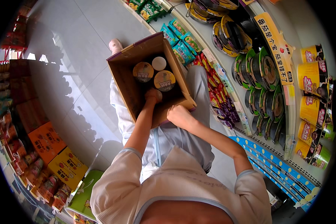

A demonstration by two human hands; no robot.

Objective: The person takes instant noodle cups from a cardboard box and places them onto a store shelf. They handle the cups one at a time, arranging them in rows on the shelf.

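Observation:
An open cardboard box [120, 68] rests at the person's lap, between the legs. Inside it stand two cups with printed yellow and grey lids [164, 81] and a round white item [159, 63], perhaps a cup. My left hand [154, 95] reaches deep into the box, just below these cups; a pale rounded thing shows at its fingers, too dark to name, and its grip cannot be made out. My right hand [180, 116] has its fingers curled over the near edge of the box, at the corner on the right.
Shelves at the right hold black-and-green noodle bowls [268, 70], yellow cups [309, 78], teal packets [182, 51] and red packets [210, 81]. A blue patterned rack [277, 165] stands at lower right. Orange [47, 141] and yellow cartons [67, 168] and packed goods line the left.

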